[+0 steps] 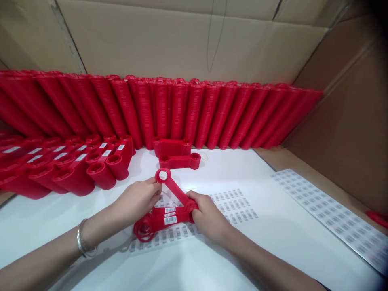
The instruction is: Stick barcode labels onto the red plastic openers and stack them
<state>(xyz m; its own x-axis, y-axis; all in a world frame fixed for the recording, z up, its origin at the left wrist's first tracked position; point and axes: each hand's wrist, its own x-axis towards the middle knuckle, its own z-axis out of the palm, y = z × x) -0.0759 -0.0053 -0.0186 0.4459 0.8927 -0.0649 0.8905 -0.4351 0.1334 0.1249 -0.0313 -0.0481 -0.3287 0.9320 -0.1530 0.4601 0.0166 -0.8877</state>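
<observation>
Link (176,190), red; left hand (138,200) is pinching one end; right hand (209,216) is clutching the other plus labelled links (179,216); one-sided grip is risking fanned ends slipping

At twelve o'clock on the white tabletop (194,268), two short red stacks (179,162) are set. Labelled red stacks (101,178) are laid at ten, a sheet of barcode labels (236,206) centrally, and further label sheets (323,204) at three.
</observation>
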